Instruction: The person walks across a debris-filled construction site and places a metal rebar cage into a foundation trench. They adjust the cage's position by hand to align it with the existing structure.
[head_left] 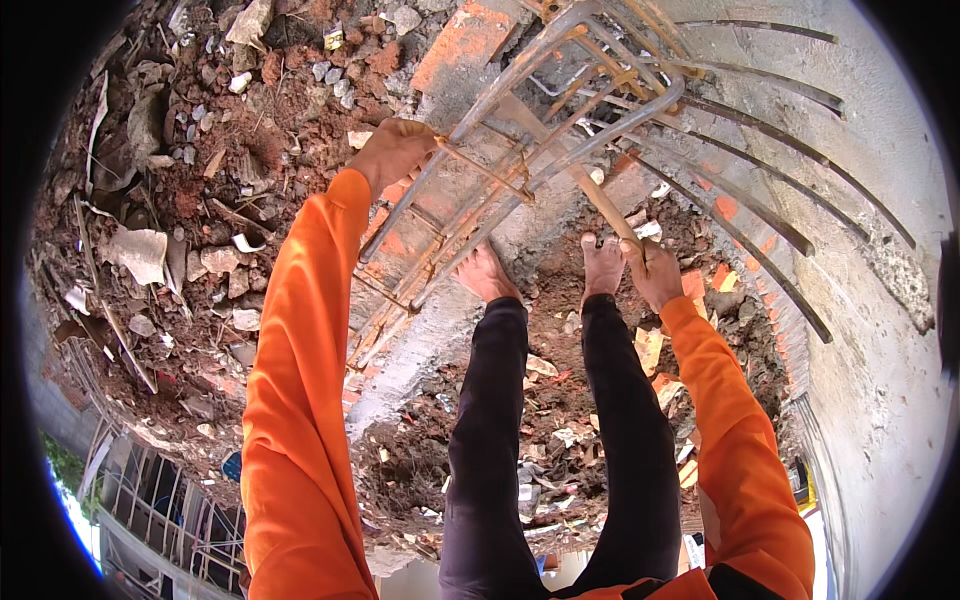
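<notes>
A long rebar cage (432, 235), made of thick bars tied with thin rusty stirrups, slants across the middle, its bent bar ends at the top. My left hand (398, 150) is closed at the cage's left side, its fingers pinching the end of a thin rusty stirrup (485, 168). My right hand (652, 272) is wrapped round the lower end of a wooden stick (602, 207). From there the stick runs up and left, passing among the cage bars. Its far end is partly hidden by them, so I cannot tell whether it is a tool's handle.
A grey plastered wall (870, 300) rises on the right, with several rebar ends (765, 195) projecting beside it. Red soil and rubble (190, 200) cover the left. My bare feet (487, 273) stand by the cage, one on a concrete strip (400, 375). Brick (460, 45) shows at the top.
</notes>
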